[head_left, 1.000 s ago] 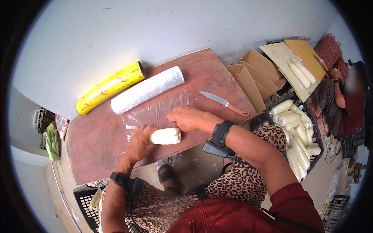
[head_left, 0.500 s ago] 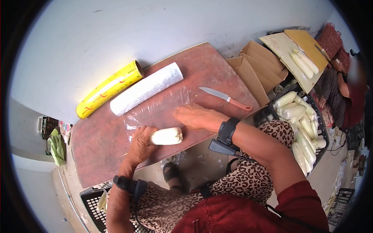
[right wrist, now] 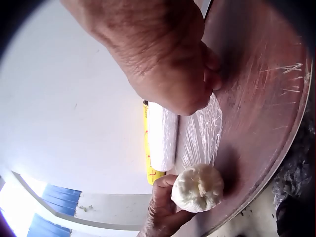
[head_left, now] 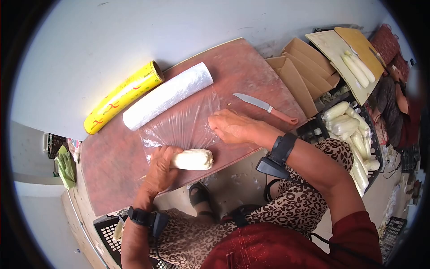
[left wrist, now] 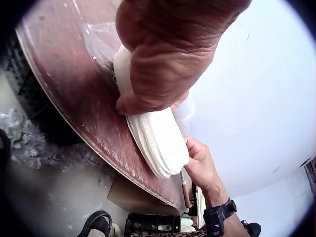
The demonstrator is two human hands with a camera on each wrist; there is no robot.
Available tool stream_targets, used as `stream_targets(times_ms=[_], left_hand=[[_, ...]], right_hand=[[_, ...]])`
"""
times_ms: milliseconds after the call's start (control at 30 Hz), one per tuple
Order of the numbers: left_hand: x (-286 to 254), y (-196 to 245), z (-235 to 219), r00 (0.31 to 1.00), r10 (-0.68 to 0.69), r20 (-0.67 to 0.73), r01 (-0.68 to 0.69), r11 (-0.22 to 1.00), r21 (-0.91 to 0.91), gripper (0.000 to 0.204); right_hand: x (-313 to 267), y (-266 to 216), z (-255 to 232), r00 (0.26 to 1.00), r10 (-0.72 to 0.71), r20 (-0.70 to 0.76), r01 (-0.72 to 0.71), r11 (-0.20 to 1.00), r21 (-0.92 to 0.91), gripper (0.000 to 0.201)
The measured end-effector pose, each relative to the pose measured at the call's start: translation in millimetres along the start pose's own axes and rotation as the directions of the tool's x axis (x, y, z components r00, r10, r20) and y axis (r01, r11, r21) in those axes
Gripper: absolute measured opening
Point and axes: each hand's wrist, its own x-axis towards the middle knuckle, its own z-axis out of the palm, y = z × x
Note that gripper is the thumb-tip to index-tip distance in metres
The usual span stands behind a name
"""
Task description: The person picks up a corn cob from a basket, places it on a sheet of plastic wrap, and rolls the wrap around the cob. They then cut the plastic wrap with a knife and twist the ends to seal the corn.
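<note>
My left hand point(head_left: 162, 168) grips a pale, elongated vegetable point(head_left: 193, 160) near the front edge of the red-brown table. Its ribbed, leaf-like outer layers show in the left wrist view, and its blunt end point(right wrist: 198, 188) faces the right wrist camera. Clear plastic film point(head_left: 179, 123) stretches in creases from the white roll point(head_left: 168, 96) toward both hands. My right hand point(head_left: 233, 127), fingers curled, pinches the film's right edge just beyond the vegetable's end. In the right wrist view the film point(right wrist: 205, 123) runs up to those fingertips.
Behind the white roll lies a yellow-wrapped roll point(head_left: 123, 98) against the wall. A knife point(head_left: 264, 107) with an orange handle rests right of my right hand. Further right are a cardboard box point(head_left: 307, 74) and a black crate point(head_left: 374, 154) of pale vegetables. Another person point(head_left: 389, 107) sits beyond.
My right hand has moved a little to the right, away from the vegetable's end, and its fingers have curled at the film. The left hand keeps its hold. The head view has shifted slightly.
</note>
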Motion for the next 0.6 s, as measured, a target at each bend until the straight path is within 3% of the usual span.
stream_targets(times_ms=[167,367,600], left_hand=[[1,2,-1,0.998,0.062,-0.03,-0.063,0.998,-0.011,0.048],[0,1,-2,0.999,0.036,0.011,-0.036,0.999,0.004,0.054],[-1,-1,2,0.998,0.053,-0.043,-0.053,0.999,-0.006,0.049]], right_hand=[[2,-22,4,0.998,-0.051,0.033,0.052,0.998,-0.033,0.01],[8,-22,26,0.998,-0.057,0.019,0.059,0.97,-0.234,0.013],[12,-32,16,0.993,0.061,0.101,-0.034,0.969,-0.247,0.015]])
